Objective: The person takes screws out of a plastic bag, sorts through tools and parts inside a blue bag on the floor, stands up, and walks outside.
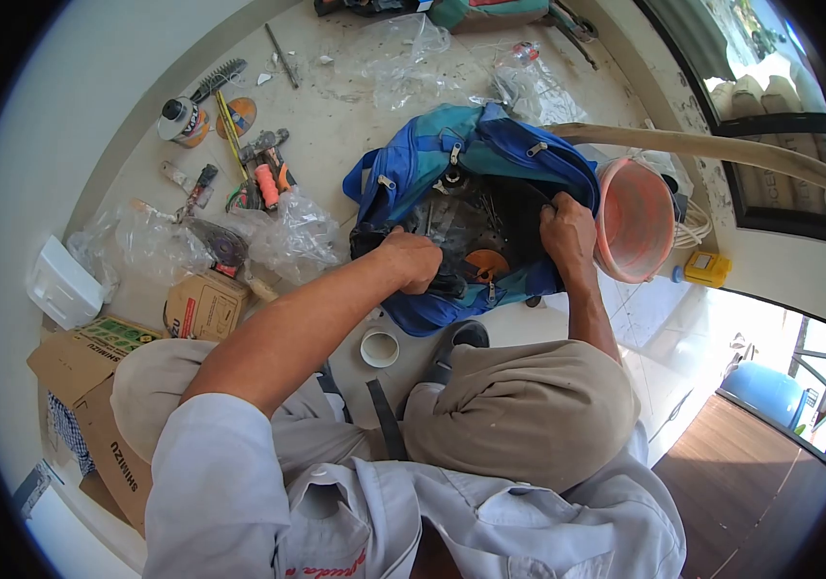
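Observation:
A blue and teal zippered bag (422,145) lies wide open on the floor in front of my knees. My left hand (411,261) is closed on crumpled black plastic (448,278) at the bag's near left side. On the right, my right hand (567,232) has its fingers curled over the bag's edge, gripping it. Inside the bag are an orange disc-like piece (486,264), clear plastic and dark items that I cannot make out.
A pink bucket (635,220) stands right of the bag, below a long wooden handle (712,141). To the left lie a hammer (264,145), pink string (266,185), crumpled clear plastic (297,236) and cardboard boxes (123,449). A white cup (379,348) is near my feet.

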The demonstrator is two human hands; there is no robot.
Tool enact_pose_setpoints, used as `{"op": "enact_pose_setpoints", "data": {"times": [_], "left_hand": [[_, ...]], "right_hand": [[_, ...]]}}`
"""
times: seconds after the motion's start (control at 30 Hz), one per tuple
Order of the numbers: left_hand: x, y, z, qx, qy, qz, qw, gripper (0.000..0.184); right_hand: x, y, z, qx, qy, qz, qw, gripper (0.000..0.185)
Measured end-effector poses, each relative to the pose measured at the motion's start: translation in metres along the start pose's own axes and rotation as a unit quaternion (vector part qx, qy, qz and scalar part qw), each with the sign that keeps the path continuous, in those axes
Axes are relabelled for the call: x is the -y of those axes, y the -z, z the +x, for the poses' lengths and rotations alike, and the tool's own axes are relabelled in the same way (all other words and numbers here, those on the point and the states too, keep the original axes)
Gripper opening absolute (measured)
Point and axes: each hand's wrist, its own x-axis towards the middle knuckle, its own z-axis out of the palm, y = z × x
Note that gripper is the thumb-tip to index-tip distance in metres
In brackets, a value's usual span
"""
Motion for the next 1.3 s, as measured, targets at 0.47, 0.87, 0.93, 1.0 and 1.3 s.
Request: {"op": "enact_pose_setpoints", "data": {"times": [0.47,0.87,0.93,1.0,1.3], "left_hand": [[0.013,-0.023,0.081,-0.305,-0.013,-0.011,0.952,0.042],[0.041,0.002,0.040,-0.175,0.093,-0.100,0.975,0.022],[0.045,0.005,0.040,-0.140,0.117,-0.148,0.972,0.024],[0.054,0.002,0.041,-0.155,0.088,-0.179,0.968,0.032],[0.035,-0.011,0.031,-0.212,-0.005,-0.111,0.971,0.069]], "right_hand": [[-0.003,-0.002,-0.004,0.004,0.001,0.031,1.000,0.021],[-0.005,0.000,0.006,0.009,-0.006,0.052,0.999,0.017],[-0.004,0.001,0.004,0.023,-0.004,0.062,0.998,0.018],[-0.007,-0.006,0.001,0.002,0.036,0.079,0.996,0.018],[0.003,0.001,-0.014,-0.045,0.272,-0.048,0.960,0.017]]}}
